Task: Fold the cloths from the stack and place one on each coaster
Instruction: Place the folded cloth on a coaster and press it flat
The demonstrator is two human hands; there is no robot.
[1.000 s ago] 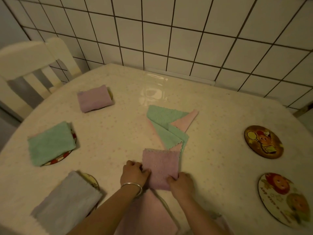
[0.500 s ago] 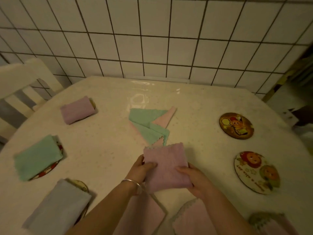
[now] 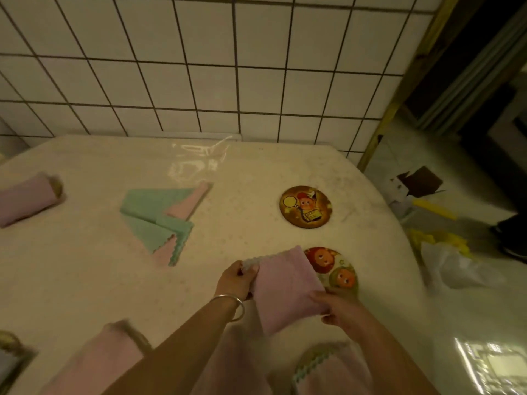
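Pink folded cloth (image 3: 285, 292) sits between my two hands, held above the pale table (image 3: 85, 280). My left hand (image 3: 236, 282), a bangle (image 3: 232, 305) on its wrist, pinches the cloth's scalloped far-left corner; my right hand (image 3: 336, 307) grips its near-right edge with curled fingers. The cloth's right edge overlaps the near coaster (image 3: 335, 272), a round one printed with two cartoon faces, most of which shows beyond the cloth.

Nearer than that coaster, at the bottom of the view, lie more pink cloths (image 3: 97, 363), blurred, one with a green scalloped edge.

Just beyond the near coaster is a second coaster (image 3: 305, 207), brown and uncovered, with bare tabletop around it. Left of it, well apart, lies the stack of green and pink cloths (image 3: 159, 218). Farther left, at the frame's edge, a folded lilac cloth (image 3: 25, 198) covers another coaster.

Right of the near coaster the table's curved edge drops to a floor with clutter. A white tiled wall (image 3: 199, 67) stands behind the table's far edge.
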